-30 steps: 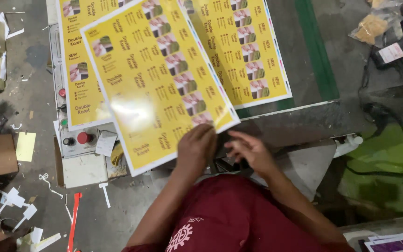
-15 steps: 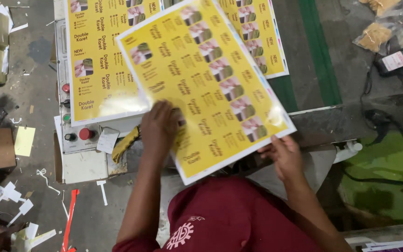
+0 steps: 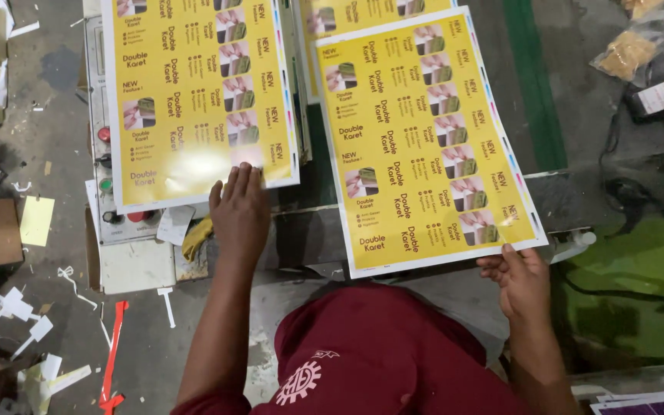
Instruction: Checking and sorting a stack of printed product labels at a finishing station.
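Nearest us, our right hand (image 3: 522, 283) at five o'clock pinches the lower right corner of a yellow printed label sheet (image 3: 424, 142) lying on the tabletop (image 3: 578, 200). At eleven o'clock our left hand (image 3: 240, 211) rests open and flat on the lower edge of a stack of yellow sheets (image 3: 194, 92); beyond, a green stripe (image 3: 532, 77).
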